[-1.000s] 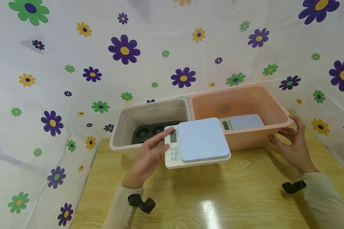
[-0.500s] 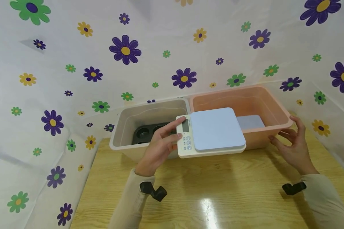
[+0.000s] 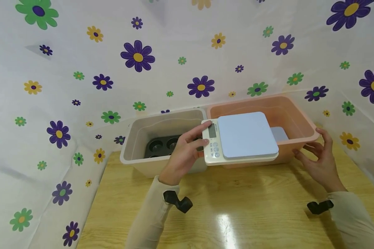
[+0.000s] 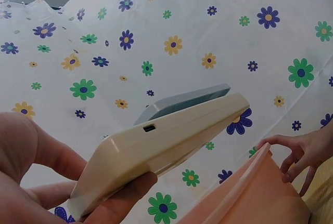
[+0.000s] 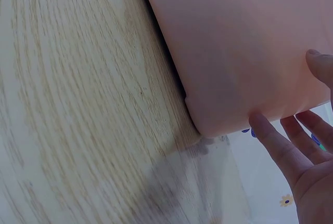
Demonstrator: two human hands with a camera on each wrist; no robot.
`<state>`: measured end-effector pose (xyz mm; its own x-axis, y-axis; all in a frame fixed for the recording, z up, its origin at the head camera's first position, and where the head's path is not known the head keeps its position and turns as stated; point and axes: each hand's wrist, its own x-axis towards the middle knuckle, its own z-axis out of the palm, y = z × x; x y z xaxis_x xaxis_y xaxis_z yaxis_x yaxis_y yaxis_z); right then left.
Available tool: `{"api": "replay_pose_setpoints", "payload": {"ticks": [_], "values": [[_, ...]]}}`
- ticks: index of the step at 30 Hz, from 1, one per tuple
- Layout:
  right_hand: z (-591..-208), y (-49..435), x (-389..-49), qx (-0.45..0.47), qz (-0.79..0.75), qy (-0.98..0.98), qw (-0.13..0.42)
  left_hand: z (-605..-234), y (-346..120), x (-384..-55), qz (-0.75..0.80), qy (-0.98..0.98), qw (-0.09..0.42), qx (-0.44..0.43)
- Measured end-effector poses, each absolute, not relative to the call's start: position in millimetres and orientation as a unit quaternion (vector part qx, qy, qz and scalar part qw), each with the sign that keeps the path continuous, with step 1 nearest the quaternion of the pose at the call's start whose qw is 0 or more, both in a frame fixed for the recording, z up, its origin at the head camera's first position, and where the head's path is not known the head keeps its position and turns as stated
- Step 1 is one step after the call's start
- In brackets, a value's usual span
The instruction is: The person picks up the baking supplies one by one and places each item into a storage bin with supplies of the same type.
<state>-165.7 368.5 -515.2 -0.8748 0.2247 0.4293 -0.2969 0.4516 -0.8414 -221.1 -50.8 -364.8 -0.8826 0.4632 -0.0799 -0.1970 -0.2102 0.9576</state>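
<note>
My left hand [image 3: 185, 148] grips a white kitchen scale [image 3: 247, 135] by its display end, with the weighing plate facing up. The scale is held over the front rim of the pink plastic bin [image 3: 288, 150]. In the left wrist view the scale [image 4: 171, 130] is seen from its edge, with fingers above and below. Inside the pink bin lies another flat bluish-white plate [image 3: 279, 134], mostly hidden by the held scale. My right hand [image 3: 321, 160] holds the bin's right front corner. In the right wrist view its thumb and fingers [image 5: 278, 146] lie on the pink walls.
To the left of the pink bin stands a beige bin [image 3: 163, 166] with a dark muffin pan [image 3: 162, 145] inside. Both bins rest on a wooden table [image 3: 202, 207]. A white cloth with printed flowers [image 3: 162, 86] hangs behind and at the sides.
My left hand has carried the scale rightward and away from me, from in front of the bins to over the pink bin's rim. The right hand has stayed on the corner.
</note>
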Motion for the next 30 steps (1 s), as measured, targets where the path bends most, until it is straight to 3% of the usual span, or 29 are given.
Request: {"api": "replay_pose_setpoints", "payload": {"ticks": [30], "values": [[-516,368,-164,0.028,0.530,-0.811,0.244,-364,9,-261,0.769,0.607,0.198,0.039]]}}
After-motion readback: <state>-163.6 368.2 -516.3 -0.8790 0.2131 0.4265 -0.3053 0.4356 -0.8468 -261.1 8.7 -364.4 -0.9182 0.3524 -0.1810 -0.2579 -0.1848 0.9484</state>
